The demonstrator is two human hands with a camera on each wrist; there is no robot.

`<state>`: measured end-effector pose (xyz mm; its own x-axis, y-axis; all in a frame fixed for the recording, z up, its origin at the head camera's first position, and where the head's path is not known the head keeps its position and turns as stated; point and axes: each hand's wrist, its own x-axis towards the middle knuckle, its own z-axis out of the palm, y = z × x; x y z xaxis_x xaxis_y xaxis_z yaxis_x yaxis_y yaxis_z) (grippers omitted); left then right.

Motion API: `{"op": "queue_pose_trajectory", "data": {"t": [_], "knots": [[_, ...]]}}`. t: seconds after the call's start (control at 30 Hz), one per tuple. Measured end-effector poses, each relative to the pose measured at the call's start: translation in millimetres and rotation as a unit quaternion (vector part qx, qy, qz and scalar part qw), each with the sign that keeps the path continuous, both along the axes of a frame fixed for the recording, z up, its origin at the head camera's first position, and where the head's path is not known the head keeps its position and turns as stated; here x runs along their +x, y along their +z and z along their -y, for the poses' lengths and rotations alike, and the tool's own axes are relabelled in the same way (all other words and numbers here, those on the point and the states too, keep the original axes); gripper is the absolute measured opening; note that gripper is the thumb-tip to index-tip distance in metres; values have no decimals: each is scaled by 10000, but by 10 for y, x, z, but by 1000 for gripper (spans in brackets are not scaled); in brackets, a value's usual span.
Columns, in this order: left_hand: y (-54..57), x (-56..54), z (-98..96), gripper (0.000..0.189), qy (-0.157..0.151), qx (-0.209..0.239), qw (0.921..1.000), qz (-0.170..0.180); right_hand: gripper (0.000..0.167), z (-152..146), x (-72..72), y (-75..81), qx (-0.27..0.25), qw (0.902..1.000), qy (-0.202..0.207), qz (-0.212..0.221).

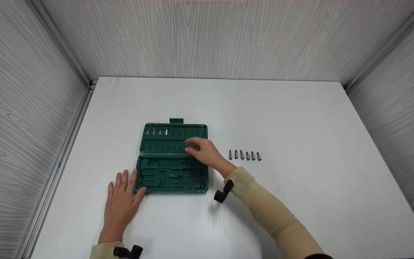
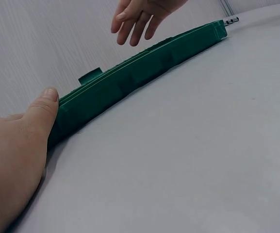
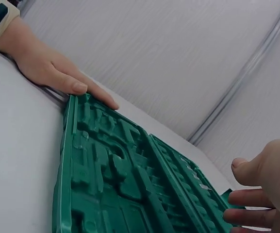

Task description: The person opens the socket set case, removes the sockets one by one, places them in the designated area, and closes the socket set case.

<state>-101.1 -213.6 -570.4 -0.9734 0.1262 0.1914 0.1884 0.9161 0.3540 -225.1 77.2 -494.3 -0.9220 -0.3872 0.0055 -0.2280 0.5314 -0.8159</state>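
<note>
A green plastic tool case (image 1: pixel 172 191) lies unfolded on the white table, its moulded slots facing up. Several small silver bits (image 1: pixel 160 132) sit in the far-left slots of its upper half. My left hand (image 1: pixel 120 207) lies flat, thumb and forefinger touching the case's near-left corner. Over the right part of the case hovers my right hand (image 1: pixel 205 153), its fingers loosely bent; the right wrist view shows the thumb apart from the fingers (image 3: pixel 249 198) and nothing between them. To the right of the case, several metal bits (image 1: pixel 247 155) stand in a row on the table.
The white table (image 1: pixel 300 126) is bounded by wood-grain panels (image 1: pixel 210 39) at the back and both sides. A tab (image 1: pixel 176 121) juts from the far edge of the case. Dark cameras (image 1: pixel 223 192) are strapped at both wrists.
</note>
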Motion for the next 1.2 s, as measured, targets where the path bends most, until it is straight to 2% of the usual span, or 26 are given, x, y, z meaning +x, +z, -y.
{"op": "queue_pose_trajectory", "data": {"t": [0.17,0.37,0.5,0.6,0.73,0.87,1.07,1.2], "knots": [[-13,-14,-10,69,27,-26,10000,20,39,194,-126,-84,-506,9985,-46,223],[-13,-17,-18,69,54,-30,10000,15,45,426,-309,-85,-531,9984,-91,151],[-8,-6,-27,69,53,-40,10000,20,49,538,-400,-71,-97,9998,26,171],[-7,-3,-24,69,32,-57,10000,-44,48,618,-474,-75,327,9995,24,-39],[-6,-30,-8,69,14,-97,9998,-164,45,736,-581,-82,921,9951,-277,-242],[11,-44,9,69,16,-79,9998,-180,45,841,-632,-83,1394,9883,-592,-169],[45,-19,47,68,39,-15,10000,-47,47,993,-645,-74,1809,9794,-895,-16],[38,6,66,68,101,-8,9999,-16,43,1071,-641,-87,1786,9773,-1134,123]]}}
